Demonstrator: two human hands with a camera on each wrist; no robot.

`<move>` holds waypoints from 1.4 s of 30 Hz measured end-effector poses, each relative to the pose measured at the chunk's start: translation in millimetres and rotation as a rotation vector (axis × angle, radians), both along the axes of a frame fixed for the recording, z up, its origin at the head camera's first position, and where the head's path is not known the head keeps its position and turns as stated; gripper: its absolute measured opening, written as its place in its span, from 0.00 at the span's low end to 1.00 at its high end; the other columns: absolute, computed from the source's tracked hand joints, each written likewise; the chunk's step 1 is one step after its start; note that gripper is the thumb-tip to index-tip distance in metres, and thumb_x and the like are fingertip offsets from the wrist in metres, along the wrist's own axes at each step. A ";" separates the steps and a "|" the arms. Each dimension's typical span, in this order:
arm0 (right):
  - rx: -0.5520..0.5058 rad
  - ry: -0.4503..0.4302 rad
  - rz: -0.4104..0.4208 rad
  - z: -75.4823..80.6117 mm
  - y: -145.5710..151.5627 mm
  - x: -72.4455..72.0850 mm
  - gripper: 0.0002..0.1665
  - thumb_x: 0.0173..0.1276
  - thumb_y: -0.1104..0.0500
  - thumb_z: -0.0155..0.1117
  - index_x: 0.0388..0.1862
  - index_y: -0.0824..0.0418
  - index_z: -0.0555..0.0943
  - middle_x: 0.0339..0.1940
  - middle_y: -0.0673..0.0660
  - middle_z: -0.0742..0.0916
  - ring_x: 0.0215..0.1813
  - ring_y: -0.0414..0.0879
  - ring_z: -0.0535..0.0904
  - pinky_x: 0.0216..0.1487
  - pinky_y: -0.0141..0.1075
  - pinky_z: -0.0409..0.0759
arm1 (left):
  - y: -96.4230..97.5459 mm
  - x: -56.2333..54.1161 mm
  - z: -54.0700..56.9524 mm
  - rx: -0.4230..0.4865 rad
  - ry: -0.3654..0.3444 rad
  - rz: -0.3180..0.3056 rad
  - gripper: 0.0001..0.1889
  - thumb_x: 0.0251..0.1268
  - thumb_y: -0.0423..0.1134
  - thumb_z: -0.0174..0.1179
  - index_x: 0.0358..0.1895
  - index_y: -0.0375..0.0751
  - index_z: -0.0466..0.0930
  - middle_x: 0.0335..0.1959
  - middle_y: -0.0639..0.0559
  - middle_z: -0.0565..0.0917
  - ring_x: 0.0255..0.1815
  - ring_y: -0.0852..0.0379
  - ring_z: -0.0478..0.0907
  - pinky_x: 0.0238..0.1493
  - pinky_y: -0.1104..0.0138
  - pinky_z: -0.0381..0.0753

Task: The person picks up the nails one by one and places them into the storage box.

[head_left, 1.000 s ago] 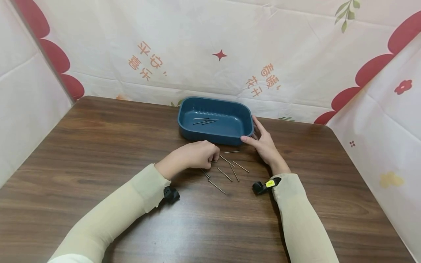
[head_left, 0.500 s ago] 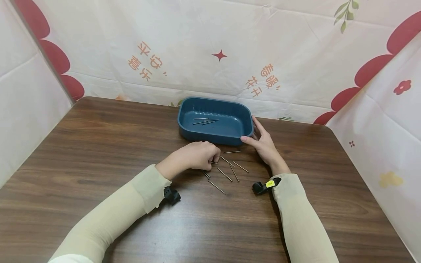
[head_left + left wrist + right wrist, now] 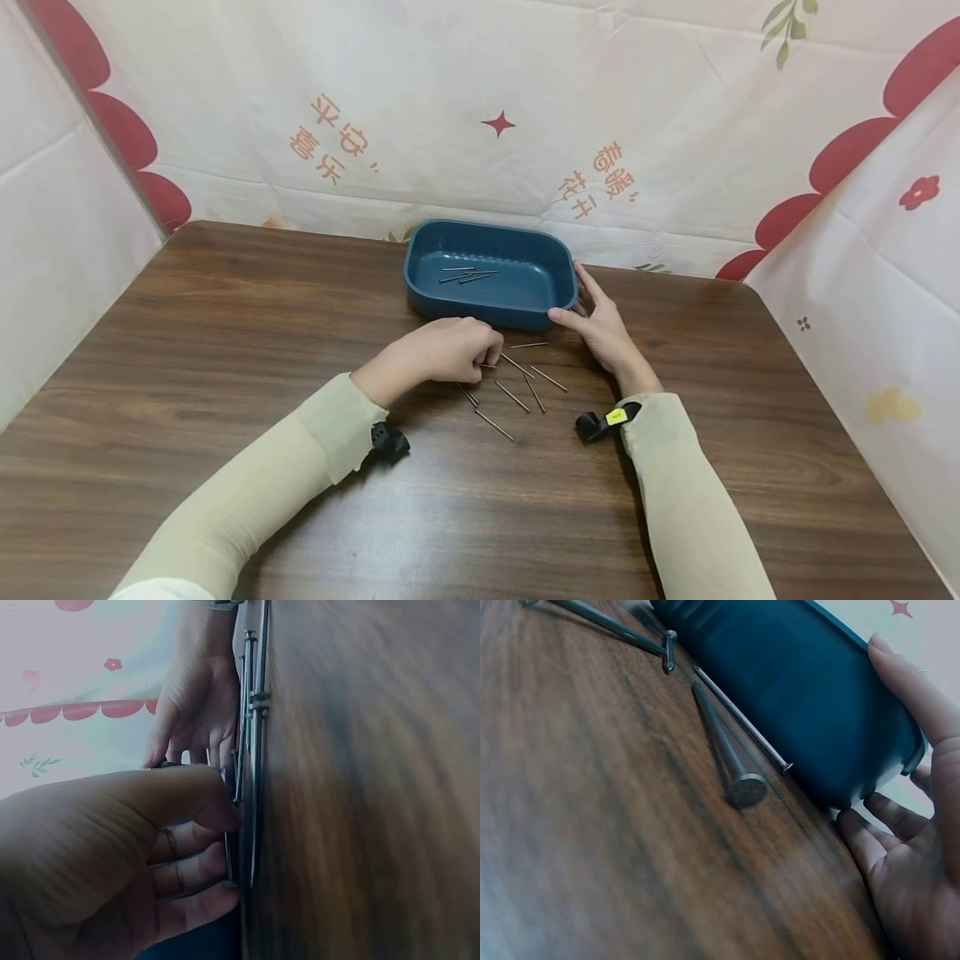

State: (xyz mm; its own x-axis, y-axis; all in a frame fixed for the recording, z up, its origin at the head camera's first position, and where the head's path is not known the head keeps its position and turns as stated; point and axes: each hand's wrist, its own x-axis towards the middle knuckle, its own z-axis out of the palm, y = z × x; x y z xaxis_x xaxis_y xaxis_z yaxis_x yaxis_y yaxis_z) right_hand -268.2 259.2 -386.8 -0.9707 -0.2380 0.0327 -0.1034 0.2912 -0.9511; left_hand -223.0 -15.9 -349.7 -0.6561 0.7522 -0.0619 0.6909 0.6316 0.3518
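My left hand point(image 3: 452, 348) is low over the table and pinches a steel nail point(image 3: 230, 859) between the thumb and curled fingers; most of that nail is hidden in the head view. Several loose nails point(image 3: 512, 397) lie scattered just right of and in front of this hand. My right hand point(image 3: 604, 333) grips the right end of a blue plastic tray point(image 3: 487, 312), thumb on the rim point(image 3: 855, 636) and fingers round the lower corner. A few nails point(image 3: 468, 276) lie together on the left part of the tray's floor.
The brown wood-grain table point(image 3: 225, 333) runs back to a printed cloth point(image 3: 420, 108), with the tray near that back edge. One nail point(image 3: 529, 345) lies close in front of the tray. Both wrists carry black camera mounts point(image 3: 600, 423).
The left fingers have shifted only very slightly among the nails. The right hand and the tray have stayed in place; the head view has tilted a little.
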 end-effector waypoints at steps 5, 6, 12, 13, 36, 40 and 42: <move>-0.003 -0.002 -0.001 0.6 -0.2 0.0 0.54 0.71 0.60 0.66 0.84 0.39 0.46 0.84 0.56 0.58 0.84 0.54 0.54 0.81 0.51 0.57 | -2.0 -1.3 3.2 0.013 0.009 -0.017 0.12 0.52 0.26 0.59 0.37 0.46 0.82 0.30 0.56 0.77 0.31 0.62 0.73 0.34 0.69 0.71; -0.005 -0.003 -0.001 0.8 -0.5 0.2 0.54 0.71 0.60 0.66 0.84 0.39 0.46 0.84 0.57 0.58 0.84 0.54 0.54 0.81 0.51 0.56 | -2.7 -1.3 4.1 0.016 0.013 -0.020 0.12 0.53 0.26 0.59 0.38 0.46 0.82 0.31 0.55 0.78 0.31 0.61 0.73 0.35 0.69 0.72; -0.011 -0.008 0.000 1.5 -1.7 0.7 0.54 0.70 0.61 0.66 0.84 0.40 0.45 0.84 0.57 0.58 0.84 0.54 0.54 0.82 0.50 0.56 | -6.7 -3.1 17.2 0.050 0.052 -0.027 0.13 0.56 0.26 0.58 0.42 0.44 0.83 0.34 0.54 0.80 0.35 0.59 0.75 0.39 0.67 0.74; -0.011 -0.008 0.000 1.3 -1.7 0.6 0.54 0.70 0.61 0.66 0.84 0.40 0.45 0.84 0.57 0.58 0.84 0.53 0.54 0.82 0.50 0.56 | -7.8 -4.3 20.5 0.057 0.060 -0.027 0.13 0.56 0.26 0.58 0.43 0.44 0.83 0.34 0.54 0.80 0.36 0.59 0.75 0.39 0.67 0.75; -0.018 -0.002 0.008 0.7 1.2 -1.0 0.53 0.71 0.61 0.66 0.84 0.39 0.46 0.84 0.57 0.58 0.84 0.53 0.54 0.82 0.49 0.54 | -21.6 -59.7 59.6 0.128 0.015 0.082 0.11 0.67 0.29 0.57 0.48 0.41 0.82 0.41 0.47 0.83 0.39 0.53 0.78 0.45 0.61 0.79; -0.021 -0.004 0.010 0.3 0.9 -0.9 0.54 0.71 0.61 0.66 0.84 0.40 0.46 0.84 0.57 0.59 0.84 0.53 0.54 0.82 0.49 0.54 | -20.0 -73.3 63.6 0.100 0.032 0.094 0.11 0.67 0.28 0.57 0.50 0.40 0.82 0.43 0.45 0.83 0.42 0.51 0.79 0.48 0.60 0.80; -0.023 -0.006 0.010 -0.2 0.5 -0.7 0.53 0.71 0.61 0.66 0.84 0.39 0.46 0.84 0.57 0.59 0.84 0.53 0.54 0.82 0.49 0.55 | -19.3 -80.6 64.3 0.087 0.045 0.100 0.11 0.67 0.28 0.57 0.50 0.39 0.82 0.44 0.44 0.83 0.45 0.50 0.79 0.50 0.59 0.80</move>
State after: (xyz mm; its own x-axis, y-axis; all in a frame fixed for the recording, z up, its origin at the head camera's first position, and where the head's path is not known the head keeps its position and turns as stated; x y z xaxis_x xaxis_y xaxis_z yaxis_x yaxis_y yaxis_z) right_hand -268.9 259.8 -387.0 -0.9684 -0.2474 0.0325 -0.1006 0.2681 -0.9581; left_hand -303.6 -35.2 -285.5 -0.7284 0.6845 0.0318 0.6427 0.6664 0.3779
